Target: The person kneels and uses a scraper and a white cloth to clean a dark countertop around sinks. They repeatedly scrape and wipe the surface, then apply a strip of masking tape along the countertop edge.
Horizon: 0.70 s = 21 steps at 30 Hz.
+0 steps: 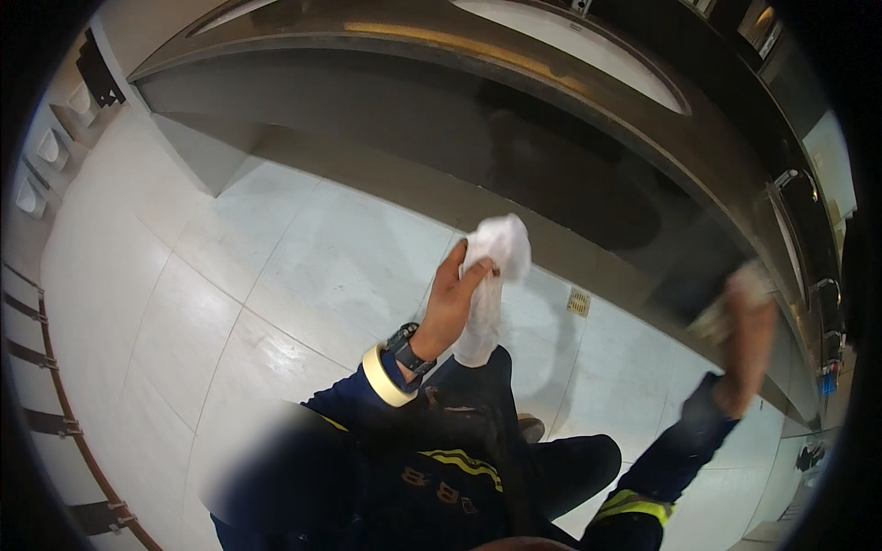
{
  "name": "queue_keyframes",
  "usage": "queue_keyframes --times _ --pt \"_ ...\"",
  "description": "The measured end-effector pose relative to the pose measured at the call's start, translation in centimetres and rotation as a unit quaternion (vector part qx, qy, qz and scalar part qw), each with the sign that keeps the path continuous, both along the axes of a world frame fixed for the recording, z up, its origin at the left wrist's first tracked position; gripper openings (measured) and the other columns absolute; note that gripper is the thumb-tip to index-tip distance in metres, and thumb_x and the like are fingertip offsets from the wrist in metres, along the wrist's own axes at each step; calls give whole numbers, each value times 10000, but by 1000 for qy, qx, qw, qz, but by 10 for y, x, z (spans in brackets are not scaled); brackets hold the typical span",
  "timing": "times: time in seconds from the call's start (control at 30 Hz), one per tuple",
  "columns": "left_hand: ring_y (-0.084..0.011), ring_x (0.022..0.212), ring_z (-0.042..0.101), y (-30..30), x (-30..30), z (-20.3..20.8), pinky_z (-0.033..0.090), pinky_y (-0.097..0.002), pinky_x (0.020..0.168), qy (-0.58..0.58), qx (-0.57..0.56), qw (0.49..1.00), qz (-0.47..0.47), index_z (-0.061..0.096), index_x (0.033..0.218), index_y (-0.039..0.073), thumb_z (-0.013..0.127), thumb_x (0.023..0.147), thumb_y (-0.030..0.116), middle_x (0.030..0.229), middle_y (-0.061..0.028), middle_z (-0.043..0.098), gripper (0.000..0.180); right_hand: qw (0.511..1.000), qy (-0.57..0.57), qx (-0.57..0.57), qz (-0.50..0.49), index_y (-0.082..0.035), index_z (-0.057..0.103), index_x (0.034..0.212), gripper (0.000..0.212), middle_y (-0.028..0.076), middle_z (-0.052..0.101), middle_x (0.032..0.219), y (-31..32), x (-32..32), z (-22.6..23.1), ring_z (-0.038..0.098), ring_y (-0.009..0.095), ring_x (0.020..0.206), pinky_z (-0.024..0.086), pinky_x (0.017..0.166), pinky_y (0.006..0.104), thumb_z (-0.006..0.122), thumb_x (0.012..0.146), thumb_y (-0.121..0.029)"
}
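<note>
Our left hand is clamping white cloth between its fingers, seemingly steadying it; our blurred right hand, we can't tell.

Left forearm ran up and right from the lower middle, wrist roughly in line. Left hand sat near mid-view, fingers pointing up, thumb angled in, grip closed, back of the hand visible. Right forearm angled up and right from the lower edge, reaching well out to the side. Right hand was blurred, finger pose too smeared to read. Hands were well apart.
</note>
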<state>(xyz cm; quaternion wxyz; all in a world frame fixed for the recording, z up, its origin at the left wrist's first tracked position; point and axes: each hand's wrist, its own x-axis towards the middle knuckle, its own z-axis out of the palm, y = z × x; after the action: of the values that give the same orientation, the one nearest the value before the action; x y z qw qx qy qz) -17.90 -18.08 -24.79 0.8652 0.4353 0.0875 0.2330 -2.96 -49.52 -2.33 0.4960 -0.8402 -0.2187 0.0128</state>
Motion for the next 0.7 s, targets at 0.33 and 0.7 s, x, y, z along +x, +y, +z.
queue_keyframes --times 0.33,0.7 --pt "-433 1295 516 -21 144 39 422 -541 1067 -219 709 644 183 661 1217 76 731 836 192 1371 -205 574 404 915 -332 126 -192 19 701 1186 573 133 694 1117 59 126 70 621 223 1028 451 984 354 654 988 -517" --pt "-362 1169 650 11 73 39 544 -437 947 -190 597 748 219 694 1138 10 811 765 149 1326 -155 656 414 926 -315 134 -159 43 684 1059 504 59 691 943 74 112 34 620 134 855 507 800 305 669 1009 -458"
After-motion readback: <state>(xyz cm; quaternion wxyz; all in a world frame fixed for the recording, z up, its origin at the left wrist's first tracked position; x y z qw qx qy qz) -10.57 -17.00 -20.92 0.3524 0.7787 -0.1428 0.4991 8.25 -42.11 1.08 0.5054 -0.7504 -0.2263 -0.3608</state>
